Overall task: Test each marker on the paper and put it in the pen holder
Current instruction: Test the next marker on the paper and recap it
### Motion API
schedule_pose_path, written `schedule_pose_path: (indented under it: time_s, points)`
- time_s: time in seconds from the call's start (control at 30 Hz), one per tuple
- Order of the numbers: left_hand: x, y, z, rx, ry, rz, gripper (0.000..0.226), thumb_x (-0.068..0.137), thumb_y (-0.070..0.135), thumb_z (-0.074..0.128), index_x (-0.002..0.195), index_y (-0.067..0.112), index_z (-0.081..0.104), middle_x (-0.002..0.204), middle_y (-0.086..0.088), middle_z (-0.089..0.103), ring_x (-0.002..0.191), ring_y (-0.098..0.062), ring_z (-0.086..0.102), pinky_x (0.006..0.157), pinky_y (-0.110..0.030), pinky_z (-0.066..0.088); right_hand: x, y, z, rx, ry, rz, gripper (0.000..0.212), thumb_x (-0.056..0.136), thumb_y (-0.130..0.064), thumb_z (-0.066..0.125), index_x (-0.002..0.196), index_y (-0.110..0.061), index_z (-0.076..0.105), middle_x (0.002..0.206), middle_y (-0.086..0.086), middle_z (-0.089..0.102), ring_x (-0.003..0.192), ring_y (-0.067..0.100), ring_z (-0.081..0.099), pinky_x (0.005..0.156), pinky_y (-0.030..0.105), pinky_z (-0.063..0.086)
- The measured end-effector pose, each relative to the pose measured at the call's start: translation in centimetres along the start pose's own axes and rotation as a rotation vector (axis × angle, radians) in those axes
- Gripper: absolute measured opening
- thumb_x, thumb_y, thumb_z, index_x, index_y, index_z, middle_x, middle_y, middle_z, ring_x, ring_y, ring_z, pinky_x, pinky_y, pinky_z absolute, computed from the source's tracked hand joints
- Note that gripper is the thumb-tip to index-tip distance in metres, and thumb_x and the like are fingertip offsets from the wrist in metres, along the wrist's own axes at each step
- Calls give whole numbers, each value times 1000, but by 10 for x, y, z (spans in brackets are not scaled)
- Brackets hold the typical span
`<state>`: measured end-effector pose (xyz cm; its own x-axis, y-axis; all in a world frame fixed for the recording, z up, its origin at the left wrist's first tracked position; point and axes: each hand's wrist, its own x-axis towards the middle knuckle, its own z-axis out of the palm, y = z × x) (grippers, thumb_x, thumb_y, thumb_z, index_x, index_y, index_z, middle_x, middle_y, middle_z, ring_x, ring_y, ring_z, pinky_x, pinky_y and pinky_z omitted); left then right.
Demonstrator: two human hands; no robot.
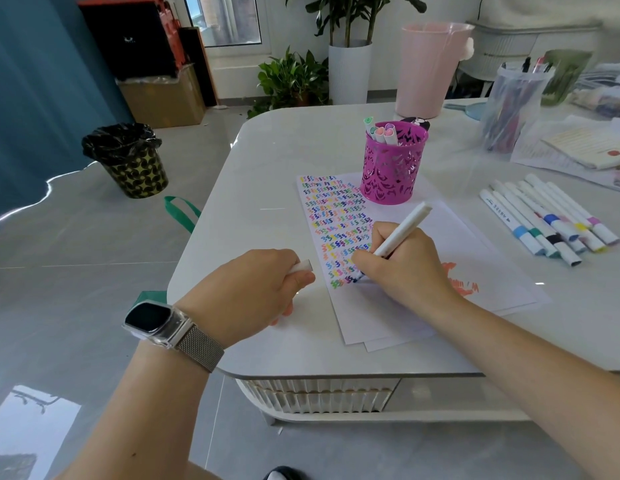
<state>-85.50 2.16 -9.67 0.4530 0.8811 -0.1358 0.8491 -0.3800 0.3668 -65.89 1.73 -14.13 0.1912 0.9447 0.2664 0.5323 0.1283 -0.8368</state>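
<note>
Marker (402,230): a white barrel gripped in the right hand (402,268), its long axis slanted, the blunt rear end pointing up and away toward the pen holder (391,164) and the dark tip pointing down onto the paper (388,306), touching the lowest row of coloured squiggles. The right hand's fingers are curled tight round the lower barrel in a writing grip, the heel of the hand resting on the sheet. The left hand (253,289), nearer than the pen holder and just off the paper's left edge, has its fingers folded round a small white cap (303,266), whose end sticks out past the thumb. The pink cut-out pen holder stands on the paper's far end with several capped markers upright in it. To the holder's right, well apart from it, a row of capped markers (550,220) lies side by side on the table (253,161).
</note>
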Motion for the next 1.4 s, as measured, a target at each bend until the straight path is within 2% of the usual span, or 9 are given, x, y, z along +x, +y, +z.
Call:
schedule_pose_path:
  time_s: [0.07,0.23,0.4,0.57,0.63,0.8,0.93,1.2,1.4]
  points:
    - [0,0,0,-4,0,0,33,96,42,38,82,17,53,70,4,67,59,-11,62,69,-31,51,0,-2,1,54,25,24,34,73,-7,69,56,-10,40,43,-8,38,41,7,37,40,13,26]
    - [0,1,-1,-39,35,-14,30,97,38,38,80,18,51,65,6,63,57,-12,61,64,-28,48,11,-20,-15,454,270,190,33,81,-15,72,55,-15,50,42,-3,48,39,9,42,39,16,32]
    - [2,6,-2,-117,102,-26,26,100,32,34,91,16,53,70,8,64,56,-13,60,71,-38,55,13,-48,-43,623,221,202,19,84,-23,72,70,-16,62,47,-6,58,42,7,47,40,18,38]
    - [-2,18,-4,-170,231,46,22,96,42,38,81,31,50,73,11,63,55,-7,59,58,-23,47,7,-61,-70,759,130,311,29,93,-27,49,82,-12,71,62,7,67,52,13,54,49,22,45]
    - [-3,21,-4,-136,290,74,21,93,45,41,80,33,50,73,11,61,60,-7,58,59,-23,46,0,-63,-76,779,108,312,29,91,-20,45,81,-10,70,64,10,67,55,15,53,51,23,45]
    - [-3,30,1,-106,364,119,24,91,48,45,90,28,59,71,14,55,68,-9,57,63,-25,46,-34,-63,-72,746,-23,325,30,85,-15,54,58,-17,66,67,14,68,60,19,58,51,26,45]
    - [-5,36,3,-62,381,150,23,91,49,44,92,31,57,71,17,52,67,-7,55,63,-25,44,-40,-62,-64,657,-88,269,23,89,-9,50,68,-8,59,69,15,69,67,23,59,59,35,45]
    - [-8,36,2,-74,361,166,21,91,50,42,92,33,54,74,15,56,67,-7,57,65,-27,48,-35,-63,-58,652,-71,266,19,90,-8,47,75,-4,58,69,10,70,67,19,61,56,33,46]
    - [-7,40,5,-109,237,237,11,92,41,46,81,39,47,73,17,60,61,-8,61,66,-27,49,-34,-59,-50,626,-158,360,24,94,-18,46,78,-6,59,58,10,64,57,21,55,52,30,45]
